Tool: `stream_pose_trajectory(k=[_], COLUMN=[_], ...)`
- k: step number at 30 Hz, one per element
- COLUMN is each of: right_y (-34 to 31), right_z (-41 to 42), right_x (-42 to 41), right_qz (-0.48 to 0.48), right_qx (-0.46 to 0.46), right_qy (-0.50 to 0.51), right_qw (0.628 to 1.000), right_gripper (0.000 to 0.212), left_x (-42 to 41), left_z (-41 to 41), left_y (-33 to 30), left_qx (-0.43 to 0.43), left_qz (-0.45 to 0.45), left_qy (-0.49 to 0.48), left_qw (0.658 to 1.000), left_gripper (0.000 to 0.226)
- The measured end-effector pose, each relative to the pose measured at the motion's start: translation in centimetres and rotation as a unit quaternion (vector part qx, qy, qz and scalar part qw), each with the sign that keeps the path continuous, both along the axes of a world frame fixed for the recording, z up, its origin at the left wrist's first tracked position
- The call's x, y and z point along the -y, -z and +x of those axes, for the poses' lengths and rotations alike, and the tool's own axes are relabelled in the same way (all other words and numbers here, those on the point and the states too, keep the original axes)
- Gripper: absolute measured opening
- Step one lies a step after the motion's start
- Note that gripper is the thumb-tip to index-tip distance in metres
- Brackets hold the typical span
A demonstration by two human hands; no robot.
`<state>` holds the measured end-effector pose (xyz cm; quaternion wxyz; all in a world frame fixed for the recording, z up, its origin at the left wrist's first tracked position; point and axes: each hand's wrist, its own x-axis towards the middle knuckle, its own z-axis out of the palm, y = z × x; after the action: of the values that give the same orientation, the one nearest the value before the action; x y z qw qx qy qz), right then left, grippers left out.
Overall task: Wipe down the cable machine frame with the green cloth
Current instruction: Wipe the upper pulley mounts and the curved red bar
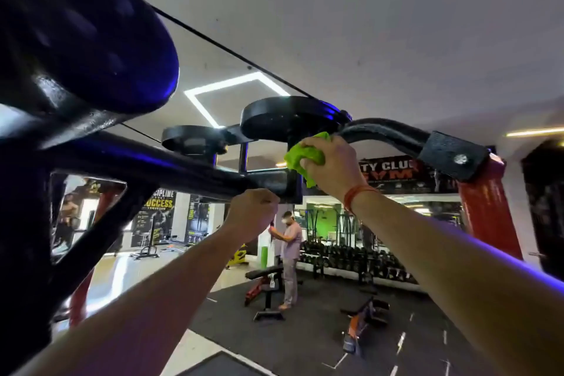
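The view looks up at the black frame of the cable machine, thick round tubing with a rough, glossy painted skin that catches blue light along its edges. The right hand is raised to the top of the frame, its fingers curled round a crumpled, soft green cloth and pressing it against the short upright post where the curved top bar meets the crossbar. The cloth is bunched into a loose wad, with a corner hanging below the palm and another poking up by the thumb. An orange thread band circles the right wrist. The left hand is lower and just left of it, fingers closed tight in a fist right under the crossbar; it seems to grip something thin and dark, but I cannot tell what. Three flat round pulleys sit along the top: a large one close at upper left, a middle one just above the cloth, and a smaller one between them, with a thin black cable running taut across. The top bar ends in a flat textured bracket with a bolt, fixed to a red post. Below, on the dark rubber floor, stand padded benches, a dumbbell rack and another person.
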<state>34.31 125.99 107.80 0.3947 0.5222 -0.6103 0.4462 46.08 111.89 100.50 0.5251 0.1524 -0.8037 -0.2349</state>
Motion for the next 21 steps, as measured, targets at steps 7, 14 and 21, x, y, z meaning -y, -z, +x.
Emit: stream_pose_trajectory(k=[7, 14, 21], right_y=[-0.5, 0.4, 1.9], right_z=[-1.9, -5.7, -8.9], right_x=[5.1, 13.8, 17.0], right_qz=[0.078, 0.123, 0.132], right_qx=[-0.181, -0.272, -0.360], right_qy=[0.049, 0.158, 0.268], right_qw=[0.979, 0.941, 0.884], right_gripper=[0.035, 0.044, 0.054], left_x=[4.8, 12.6, 16.8], left_z=[-2.7, -5.1, -6.0], left_y=[-1.6, -3.5, -6.3], left_qx=[0.109, 0.170, 0.280], left_qz=[-0.092, -0.376, -0.453], left_qy=[-0.106, -0.283, -0.364], left_qw=[0.984, 0.866, 0.765], left_gripper=[0.016, 0.035, 0.049])
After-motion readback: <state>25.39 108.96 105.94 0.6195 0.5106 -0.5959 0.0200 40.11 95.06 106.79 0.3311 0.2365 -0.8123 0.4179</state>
